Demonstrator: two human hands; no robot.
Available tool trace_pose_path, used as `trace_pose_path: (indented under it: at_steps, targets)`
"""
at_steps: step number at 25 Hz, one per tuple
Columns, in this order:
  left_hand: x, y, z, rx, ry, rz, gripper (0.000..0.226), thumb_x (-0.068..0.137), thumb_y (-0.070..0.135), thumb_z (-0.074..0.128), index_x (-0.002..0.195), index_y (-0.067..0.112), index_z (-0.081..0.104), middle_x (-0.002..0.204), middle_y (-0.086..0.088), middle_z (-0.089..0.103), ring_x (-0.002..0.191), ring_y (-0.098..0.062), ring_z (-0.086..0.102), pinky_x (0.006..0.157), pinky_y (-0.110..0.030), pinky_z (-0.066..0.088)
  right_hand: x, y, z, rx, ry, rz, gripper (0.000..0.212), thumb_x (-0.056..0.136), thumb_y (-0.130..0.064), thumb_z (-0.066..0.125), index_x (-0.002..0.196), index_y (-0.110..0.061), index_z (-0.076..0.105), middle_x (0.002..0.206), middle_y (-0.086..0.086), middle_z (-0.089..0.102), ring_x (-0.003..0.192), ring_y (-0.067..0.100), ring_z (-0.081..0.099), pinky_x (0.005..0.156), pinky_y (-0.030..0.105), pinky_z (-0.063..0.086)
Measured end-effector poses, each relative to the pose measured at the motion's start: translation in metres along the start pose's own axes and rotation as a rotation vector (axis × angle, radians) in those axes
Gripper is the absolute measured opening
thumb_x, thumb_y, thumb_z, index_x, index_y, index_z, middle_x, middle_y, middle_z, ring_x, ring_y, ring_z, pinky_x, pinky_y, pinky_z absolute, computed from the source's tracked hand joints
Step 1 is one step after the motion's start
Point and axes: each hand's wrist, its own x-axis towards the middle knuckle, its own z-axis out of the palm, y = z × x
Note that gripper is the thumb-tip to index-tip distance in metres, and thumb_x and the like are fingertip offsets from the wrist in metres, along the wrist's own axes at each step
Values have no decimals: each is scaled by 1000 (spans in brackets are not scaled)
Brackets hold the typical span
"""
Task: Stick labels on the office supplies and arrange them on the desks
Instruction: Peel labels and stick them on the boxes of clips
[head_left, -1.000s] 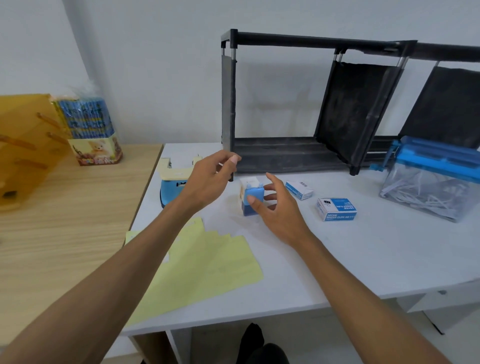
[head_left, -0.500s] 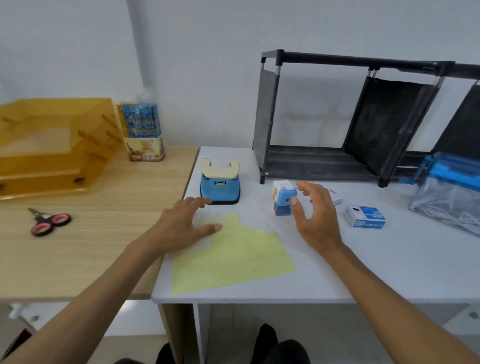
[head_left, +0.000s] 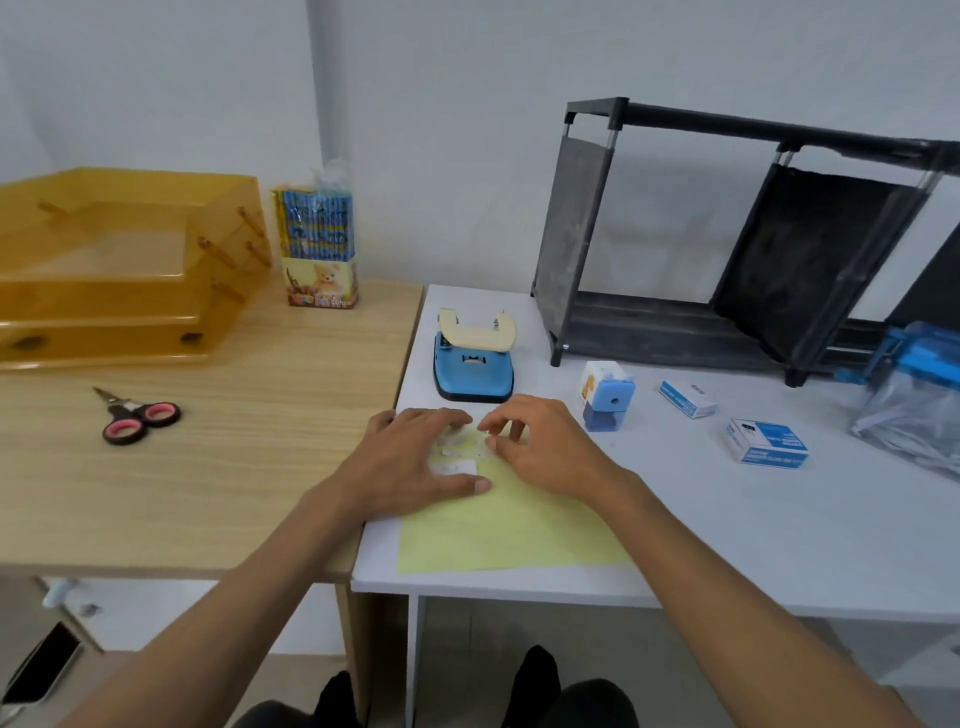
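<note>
A label (head_left: 457, 452) is being peeled from the yellow sheet (head_left: 511, 530); the sheet is pinned by the flat, released left hand (head_left: 415, 462); the label's edge is pinched by the right hand (head_left: 540, 447); a clean lift is called for next.

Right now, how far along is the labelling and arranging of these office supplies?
Early to midway. Done: the small blue-and-white pencil sharpener seems to carry a sticker. In hand: the left hand pins the yellow label backing sheet while the right hand picks at a white label. Left: the blue hole punch, two blue-and-white boxes and pink-handled scissors show no clear labels.
</note>
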Motion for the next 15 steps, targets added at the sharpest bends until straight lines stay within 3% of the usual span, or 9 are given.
trace_pose_path:
  at_steps: [4, 9, 11, 15]
  targets:
    - [2, -1, -6, -114, 20, -29, 88, 66, 92, 41, 136, 37, 41, 136, 19, 50, 128, -5, 40, 114, -34, 19, 6, 0, 5, 27, -60, 80, 12, 88, -26, 68, 100, -28, 70, 93, -12, 60, 77, 6, 55, 72, 22, 48]
    - [-3, -1, -15, -371, 53, -73, 89, 63, 61, 79, 139, 38, 39, 126, 18, 53, 117, -2, 46, 95, -22, 38, 12, -3, 10, 7, -29, 9, 12, 88, -25, 68, 98, -31, 69, 87, -16, 59, 68, 3, 49, 68, 23, 44]
    - [-1, -4, -13, -341, 37, -79, 88, 63, 51, 86, 136, 37, 39, 121, 15, 56, 111, -3, 51, 84, -12, 37, 21, -10, 8, 6, -120, -50, 15, 87, -22, 70, 99, -31, 70, 86, -17, 60, 69, 5, 51, 69, 24, 47]
    - [0, -6, -12, -367, 40, -67, 90, 61, 47, 89, 135, 39, 37, 113, 19, 58, 104, 1, 54, 80, -7, 35, 32, -16, 7, 23, -303, -96, 17, 85, -23, 73, 99, -33, 70, 91, -15, 62, 76, 4, 52, 72, 22, 48]
